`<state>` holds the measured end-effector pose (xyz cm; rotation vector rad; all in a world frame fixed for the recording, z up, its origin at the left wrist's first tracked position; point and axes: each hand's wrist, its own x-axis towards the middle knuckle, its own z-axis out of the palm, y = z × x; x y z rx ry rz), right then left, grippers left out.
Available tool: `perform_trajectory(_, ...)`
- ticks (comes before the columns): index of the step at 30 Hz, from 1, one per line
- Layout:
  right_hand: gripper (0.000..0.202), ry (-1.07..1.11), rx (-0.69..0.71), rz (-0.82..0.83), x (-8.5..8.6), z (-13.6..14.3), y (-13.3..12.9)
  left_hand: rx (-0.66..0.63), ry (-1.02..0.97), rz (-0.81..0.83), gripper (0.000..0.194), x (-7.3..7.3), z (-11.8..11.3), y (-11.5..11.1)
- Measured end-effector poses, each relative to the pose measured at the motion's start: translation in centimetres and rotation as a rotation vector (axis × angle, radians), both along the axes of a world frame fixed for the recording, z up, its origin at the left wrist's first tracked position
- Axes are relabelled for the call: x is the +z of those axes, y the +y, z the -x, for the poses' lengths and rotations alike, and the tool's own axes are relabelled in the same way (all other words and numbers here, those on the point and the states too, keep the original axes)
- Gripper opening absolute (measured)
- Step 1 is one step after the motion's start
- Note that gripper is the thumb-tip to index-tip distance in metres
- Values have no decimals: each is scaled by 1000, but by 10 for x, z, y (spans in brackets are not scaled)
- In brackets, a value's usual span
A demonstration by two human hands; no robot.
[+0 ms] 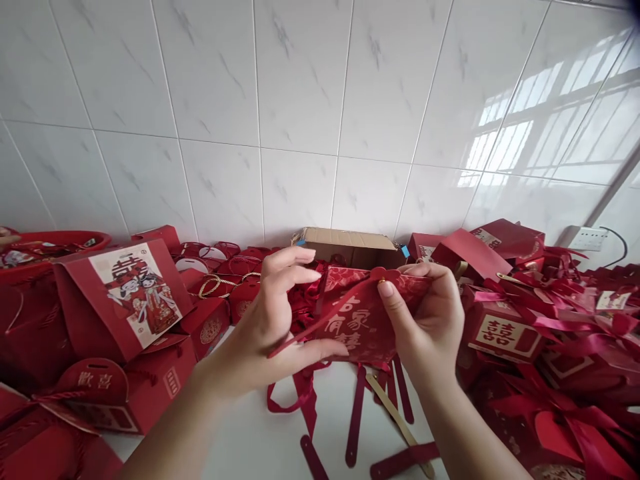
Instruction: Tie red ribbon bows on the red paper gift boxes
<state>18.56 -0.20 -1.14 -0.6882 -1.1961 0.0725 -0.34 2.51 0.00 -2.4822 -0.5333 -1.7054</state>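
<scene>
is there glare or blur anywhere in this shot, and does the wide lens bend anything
Head view: bright window reflection glares on the glossy wall tiles at upper right; tile seams bow outward toward the edges, so there is wide-angle distortion; light is soft and even, with faint shadows; the left hand, right hand and the red gift bag they hold are sharp, while the red boxes at lower right look slightly smeared.

- The right hand [430,320] hides the red box's [367,313] right end.
- Cardboard carton [345,241] at the far wall: contents hidden (red boxes crowd it).
- Left red basin [60,240] is cut off.
</scene>
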Motion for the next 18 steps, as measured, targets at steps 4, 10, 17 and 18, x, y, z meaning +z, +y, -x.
perform_trajectory(4,22,4,-34,13,0,0,2,120,72,-84,21,13,12,-8)
perform_trajectory(10,25,-302,171,-102,-2,5,-2,-55,-274,-18,17,24,15,-21)
perform_trajectory(17,25,-627,245,-312,-2,8,-13,95,-293,176,10,31,9,-49)
perform_trajectory(18,24,-634,234,-341,-2,8,-14,164,-207,171,7,32,12,-50)
